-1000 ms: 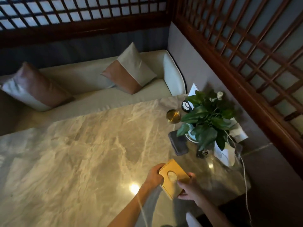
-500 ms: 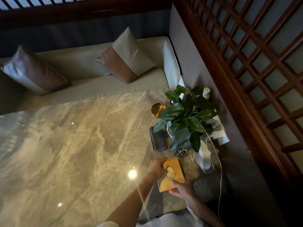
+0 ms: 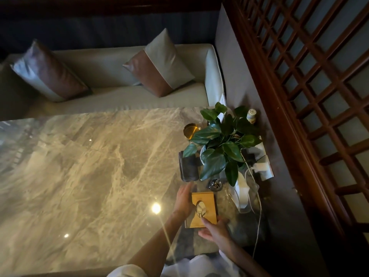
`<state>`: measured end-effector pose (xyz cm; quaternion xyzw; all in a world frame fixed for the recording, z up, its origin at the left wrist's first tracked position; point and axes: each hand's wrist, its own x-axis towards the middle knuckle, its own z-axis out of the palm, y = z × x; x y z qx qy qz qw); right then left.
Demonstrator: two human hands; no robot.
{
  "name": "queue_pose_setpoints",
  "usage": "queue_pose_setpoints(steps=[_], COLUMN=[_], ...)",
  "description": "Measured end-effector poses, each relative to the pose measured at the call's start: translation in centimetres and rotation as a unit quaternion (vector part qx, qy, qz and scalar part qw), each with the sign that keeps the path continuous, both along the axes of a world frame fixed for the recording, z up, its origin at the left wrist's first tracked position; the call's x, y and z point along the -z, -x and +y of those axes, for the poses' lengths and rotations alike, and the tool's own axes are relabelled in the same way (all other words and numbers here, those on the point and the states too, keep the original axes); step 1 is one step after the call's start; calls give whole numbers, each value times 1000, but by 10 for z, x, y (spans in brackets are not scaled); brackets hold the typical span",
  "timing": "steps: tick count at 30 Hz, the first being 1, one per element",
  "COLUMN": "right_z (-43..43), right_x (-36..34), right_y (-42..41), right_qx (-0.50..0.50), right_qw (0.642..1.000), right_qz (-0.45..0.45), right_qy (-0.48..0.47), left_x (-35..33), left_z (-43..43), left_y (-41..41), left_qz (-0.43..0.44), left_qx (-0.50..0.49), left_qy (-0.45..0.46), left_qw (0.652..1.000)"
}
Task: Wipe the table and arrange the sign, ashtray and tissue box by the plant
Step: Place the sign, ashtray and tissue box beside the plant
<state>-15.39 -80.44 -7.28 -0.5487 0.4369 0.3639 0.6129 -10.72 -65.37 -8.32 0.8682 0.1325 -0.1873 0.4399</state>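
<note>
The gold tissue box (image 3: pixel 206 200) lies flat on the marble table (image 3: pixel 89 176), just in front of the potted plant (image 3: pixel 221 144). My left hand (image 3: pixel 183 200) presses along the box's left side with fingers stretched forward. My right hand (image 3: pixel 216 230) holds its near end, thumb on the lid. A round gold dish (image 3: pixel 189 129) sits left of the plant's far side. A small glass ashtray-like piece (image 3: pixel 215 184) stands between the box and the plant. A white card (image 3: pixel 222 101), perhaps the sign, stands behind the plant, mostly hidden by leaves.
A dark folded cloth (image 3: pixel 188 166) lies left of the plant pot. A white charger and cable (image 3: pixel 257 168) trail off the table's right side by the wooden lattice wall (image 3: pixel 309 96). A small bottle (image 3: pixel 251 115) stands behind the plant. A cushioned bench (image 3: pixel 119 96) runs along the far edge.
Both hands have carried the tissue box forward and right toward the plant, turned it square to the table edge and lowered it onto the marble.
</note>
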Motion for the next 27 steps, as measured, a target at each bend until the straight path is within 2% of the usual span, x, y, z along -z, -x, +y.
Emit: queue_pose_setpoints(steps=[2, 4, 5, 8, 10, 14, 19, 27], right_z=[-12, -25, -30, -34, -35, -36, -38, -40], right_x=[0, 3, 5, 1, 4, 14, 15, 23], right_y=[-2, -6, -8, -11, -11, -8, -12, -12], right_qx=[-128, -223, -241, -255, -268, -299, -318, -344], right_qw=[989, 961, 951, 947, 939, 920, 912, 902], right_qz=[-9, -77, -116, -186, -215, -246, -251, -249], right_qy=[68, 146, 153, 66, 22, 59, 69, 82], left_x=[-20, -30, -28, -27, -35, -40, -38, -40], left_z=[1, 4, 7, 5, -4, -16, -12, -11], left_y=[10, 26, 36, 59, 68, 70, 72, 72], left_qz=[14, 78, 107, 138, 113, 102, 97, 87], left_qx=[-104, -178, -196, -171, -139, -179, -176, -180], left_qy=[54, 118, 146, 178, 177, 223, 192, 207], left_qw=[993, 974, 964, 959, 968, 953, 960, 958])
